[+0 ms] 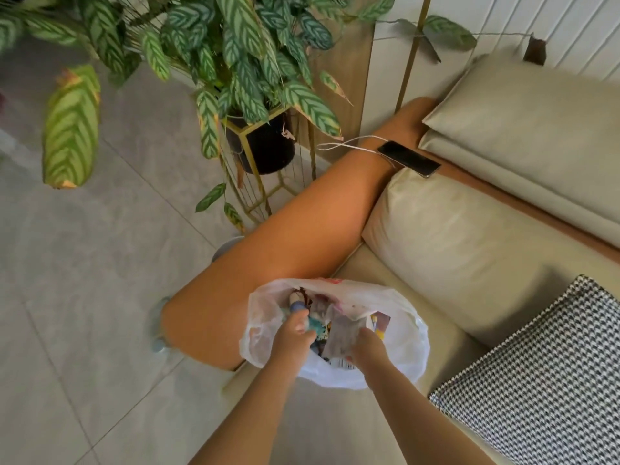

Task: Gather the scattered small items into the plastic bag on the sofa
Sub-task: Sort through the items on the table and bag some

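A white translucent plastic bag (407, 350) sits open on the beige sofa seat (446, 330), against the orange armrest (302, 229). Both my hands reach into its mouth. My left hand (292, 333) grips a small blue and teal item (313, 325) inside the bag. My right hand (367, 345) holds a greyish translucent packet (340, 333) at the middle of the opening. Several other small items lie in the bag, among them a little doll-like figure (297, 300) and a colourful card (380, 322). My fingertips are hidden by the bag's contents.
A phone (407, 158) on a white cable lies on the armrest's far end. A houndstooth cushion (543, 374) sits at the right. Beige back cushions (536, 129) stand behind. A potted plant in a gold stand (260, 142) is on the tiled floor (84, 297) to the left.
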